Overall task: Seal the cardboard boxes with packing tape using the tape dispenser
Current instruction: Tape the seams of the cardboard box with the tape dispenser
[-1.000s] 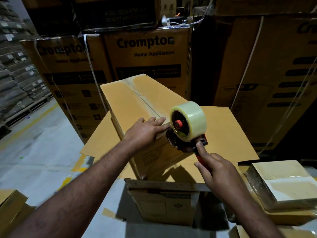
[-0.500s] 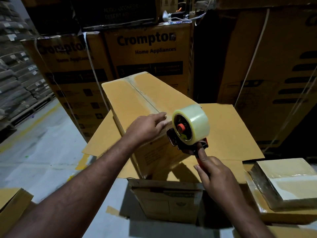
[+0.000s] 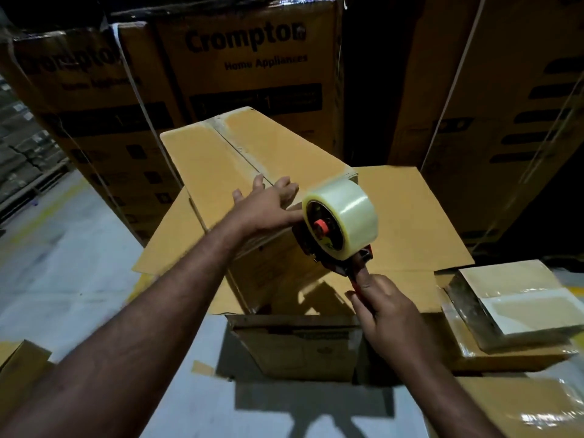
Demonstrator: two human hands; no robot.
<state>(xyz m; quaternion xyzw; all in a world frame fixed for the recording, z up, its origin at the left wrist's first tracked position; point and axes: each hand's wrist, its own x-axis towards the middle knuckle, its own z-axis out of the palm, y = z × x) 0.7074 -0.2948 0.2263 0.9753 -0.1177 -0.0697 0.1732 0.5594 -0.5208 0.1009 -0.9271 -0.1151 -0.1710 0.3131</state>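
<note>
The left hand (image 3: 265,205) lies flat on top of the cardboard box (image 3: 205,159) at its near end, fingers straight and spread, grasping nothing. A tape strip (image 3: 240,150) runs along the box's centre seam. At the box's near right corner is the tape dispenser (image 3: 339,226) with its clear roll, its handle gripped by the right hand (image 3: 385,314). Right of the box lies a plastic-wrapped package (image 3: 521,305).

Dim warehouse light leaves dark shadows on the pale grey concrete floor (image 3: 63,279). A faint yellow painted line (image 3: 44,211) crosses it at the left, near a stack of grey sacks (image 3: 22,147) on a pallet. Behind stand tall brown cartons (image 3: 252,74) printed "Crompton Home Appliances", bound with white straps (image 3: 117,33); more strapped cartons (image 3: 512,90) tower at the right
</note>
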